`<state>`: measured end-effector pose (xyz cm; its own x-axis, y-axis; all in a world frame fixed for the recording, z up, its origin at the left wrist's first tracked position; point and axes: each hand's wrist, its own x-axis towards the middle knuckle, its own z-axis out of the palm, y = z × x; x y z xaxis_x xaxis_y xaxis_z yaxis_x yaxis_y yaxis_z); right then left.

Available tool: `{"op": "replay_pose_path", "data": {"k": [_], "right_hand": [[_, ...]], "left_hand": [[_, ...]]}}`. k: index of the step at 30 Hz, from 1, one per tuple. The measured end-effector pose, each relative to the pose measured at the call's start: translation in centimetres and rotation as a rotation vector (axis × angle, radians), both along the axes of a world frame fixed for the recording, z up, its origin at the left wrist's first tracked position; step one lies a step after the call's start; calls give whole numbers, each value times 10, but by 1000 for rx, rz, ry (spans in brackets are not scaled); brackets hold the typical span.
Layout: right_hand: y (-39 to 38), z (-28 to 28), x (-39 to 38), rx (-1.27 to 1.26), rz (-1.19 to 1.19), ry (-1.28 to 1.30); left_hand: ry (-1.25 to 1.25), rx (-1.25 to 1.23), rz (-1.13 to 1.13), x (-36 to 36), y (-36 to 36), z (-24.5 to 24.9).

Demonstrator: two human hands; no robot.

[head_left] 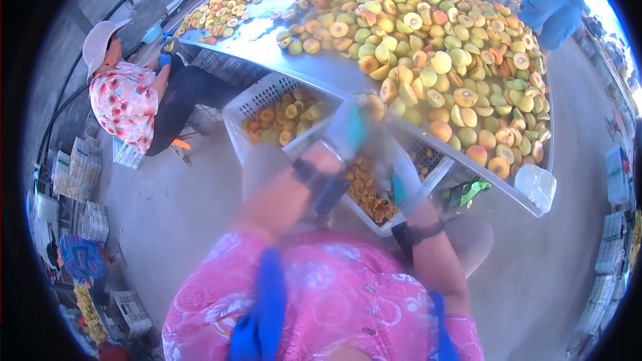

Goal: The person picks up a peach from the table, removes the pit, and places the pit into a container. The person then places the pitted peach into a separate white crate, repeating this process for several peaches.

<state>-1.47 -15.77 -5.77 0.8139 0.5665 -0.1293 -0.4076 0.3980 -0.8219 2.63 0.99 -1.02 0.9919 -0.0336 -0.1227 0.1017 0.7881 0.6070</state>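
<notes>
My left hand (348,130), gloved and blurred, is raised at the near edge of the metal table (314,70), its fingers curled around a peach half (373,108); my right hand (401,184), also gloved, sits lower, just under that edge, and blur hides whether its fingers are clenched or loose; below both hands a white crate (390,228) holds dark pits and scraps; beside it, to my left, a second white crate (257,97) holds peach halves, tucked partly beneath the table rim; the tabletop is heaped with cut peaches (435,60) almost to its near edge, with a bare strip of steel along the left side; a seated person (127,103) works at the table's far left end; open concrete floor (180,207) lies between us.
</notes>
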Motion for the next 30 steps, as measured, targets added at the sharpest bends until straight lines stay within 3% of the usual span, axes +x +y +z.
{"op": "replay_pose_path", "data": {"k": [2, 6, 11, 14, 16, 23, 25, 26, 28, 29, 30], "right_hand": [[9, 12, -4, -148, -117, -207], [5, 16, -6, -49, -136, -39], [4, 20, -7, -313, -274, -245], [1, 24, -9, -383, -221, -211], [5, 12, -4, -355, -251, -239], [6, 25, -8, -294, -203, -131], [10, 27, -8, -266, -208, -104], [11, 29, -8, -240, -210, -81], [9, 30, -10, -198, -189, -49], [9, 30, -10, -155, -169, -17], [8, 26, -10, -154, -169, -17]], "left_hand": [[106, -85, -43, -7, -6, 3], [-10, 15, -22, -13, -11, -8], [-4, -37, 62, -12, -13, -28], [-9, 41, 21, -10, -15, -44], [-129, 556, 343, 6, -17, -94], [11, 392, 305, -7, -27, -63], [-138, 334, 29, -11, -23, -41], [-136, 335, 27, -9, -25, -50], [-244, 554, 265, -4, -34, -62], [-246, 555, 265, -5, -33, -67], [-213, 743, 271, -12, -36, -51]]}}
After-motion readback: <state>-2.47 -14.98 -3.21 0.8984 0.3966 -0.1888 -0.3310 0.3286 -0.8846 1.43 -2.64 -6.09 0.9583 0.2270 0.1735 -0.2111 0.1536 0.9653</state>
